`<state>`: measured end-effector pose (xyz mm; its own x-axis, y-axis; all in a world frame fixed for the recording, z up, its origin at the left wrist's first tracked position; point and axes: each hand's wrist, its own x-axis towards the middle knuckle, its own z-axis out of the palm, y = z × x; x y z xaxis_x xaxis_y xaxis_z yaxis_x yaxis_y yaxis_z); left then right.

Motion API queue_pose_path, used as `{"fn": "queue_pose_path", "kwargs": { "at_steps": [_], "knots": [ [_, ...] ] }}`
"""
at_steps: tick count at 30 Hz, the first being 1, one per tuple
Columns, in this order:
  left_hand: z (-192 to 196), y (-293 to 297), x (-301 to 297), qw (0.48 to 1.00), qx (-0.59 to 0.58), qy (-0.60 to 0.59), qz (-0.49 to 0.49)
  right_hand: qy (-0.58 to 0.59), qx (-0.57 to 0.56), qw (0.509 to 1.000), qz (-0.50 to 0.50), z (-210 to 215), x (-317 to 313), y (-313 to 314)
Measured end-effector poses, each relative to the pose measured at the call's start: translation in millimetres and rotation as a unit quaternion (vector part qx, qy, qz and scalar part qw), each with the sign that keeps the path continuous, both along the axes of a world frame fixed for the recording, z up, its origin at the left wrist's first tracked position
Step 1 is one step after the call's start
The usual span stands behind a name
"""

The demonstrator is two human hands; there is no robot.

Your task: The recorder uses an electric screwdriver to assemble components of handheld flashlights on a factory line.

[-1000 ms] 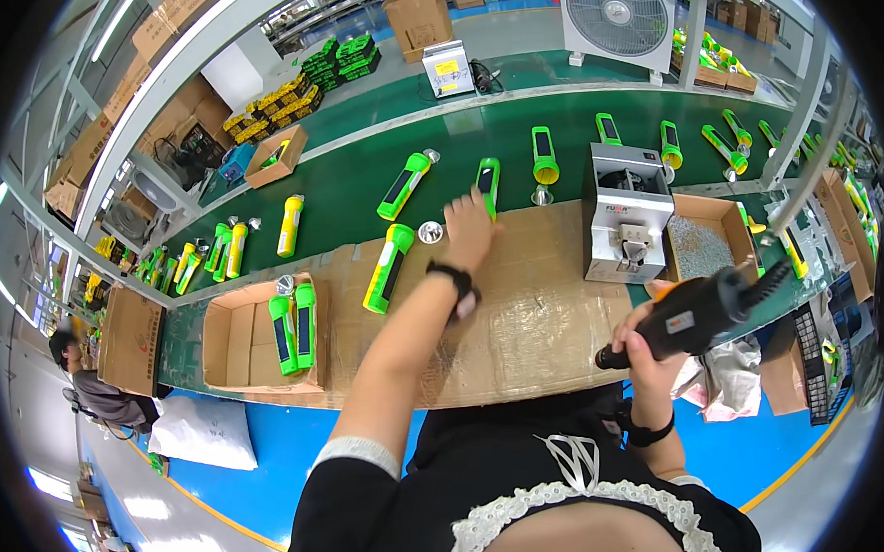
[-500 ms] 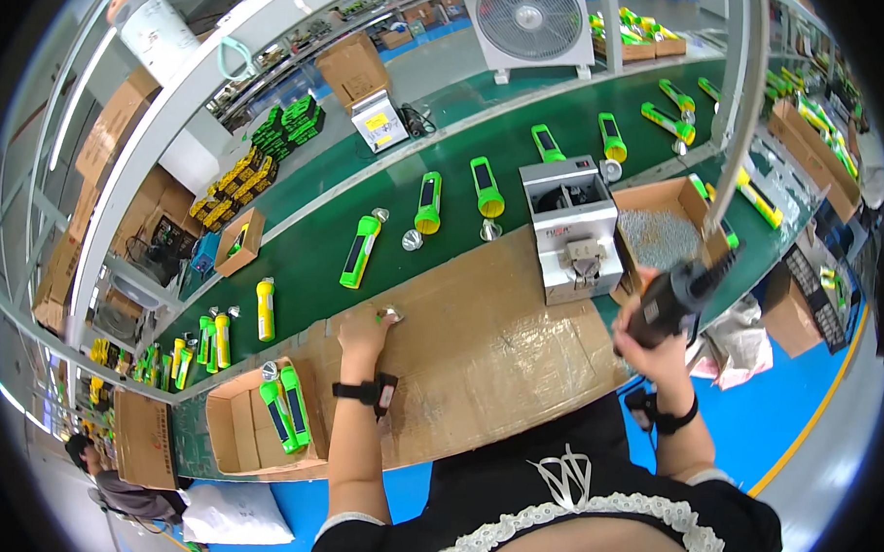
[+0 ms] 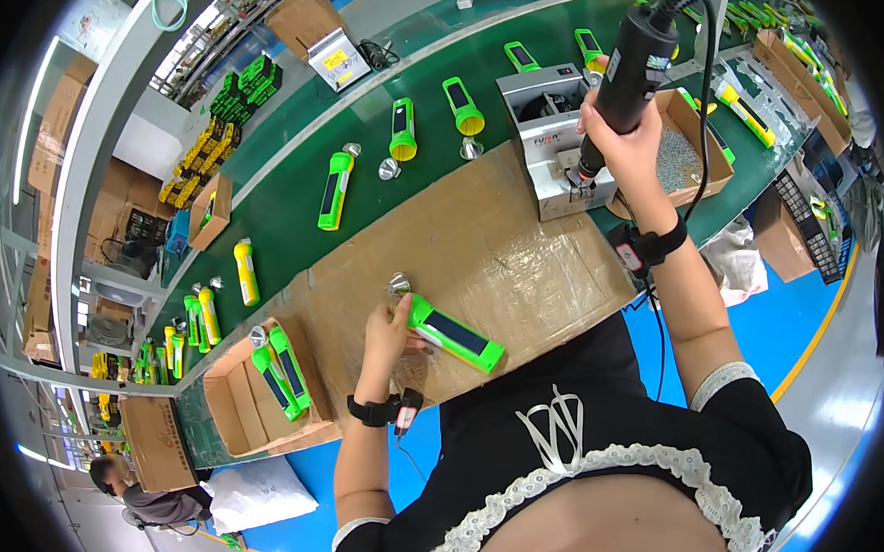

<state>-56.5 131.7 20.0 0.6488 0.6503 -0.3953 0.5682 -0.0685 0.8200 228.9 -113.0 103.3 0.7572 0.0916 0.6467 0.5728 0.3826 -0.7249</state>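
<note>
My left hand grips the lamp end of a green flashlight low over a cardboard sheet. The flashlight's dark panel faces up, and its far end points right toward my body. A shiny cone-shaped reflector sits by the fingertips, beyond the lamp end. Wrapped around a black electric screwdriver, my right hand holds it steeply tilted. Its tip points down at the front of a grey screw feeder; whether a screw is on the tip is too small to tell.
Beside the feeder stands a cardboard box of small screws. Several green flashlights, such as one, lie with reflectors along the green bench. Two more are in an open carton at left. A black cable hangs by my right arm.
My right hand has brought the screwdriver left from beside the screw box to the feeder's front. A green flashlight now shows in my left hand, where only a reflector was visible. The view has shifted.
</note>
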Motion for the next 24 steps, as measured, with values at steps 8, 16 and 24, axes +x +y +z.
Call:
{"fn": "queue_pose_path", "kwargs": {
  "at_steps": [8,16,24],
  "knots": [
    [-20.2,-44.4,-8.9,0.982,-0.077,-0.172,-0.023,0.035,-0.081,0.987,0.136,15.6,-20.5,-5.4],
    [-7.4,-92.8,-41.1,0.918,0.389,-0.071,-0.024,0.057,-0.003,0.972,0.228,-21.5,-113.5,-41.3],
    [-9.2,-111.3,-12.9,0.786,0.499,-0.153,-0.330,0.045,0.008,0.953,0.300,-20.2,-156.5,-44.4]
  ]
}}
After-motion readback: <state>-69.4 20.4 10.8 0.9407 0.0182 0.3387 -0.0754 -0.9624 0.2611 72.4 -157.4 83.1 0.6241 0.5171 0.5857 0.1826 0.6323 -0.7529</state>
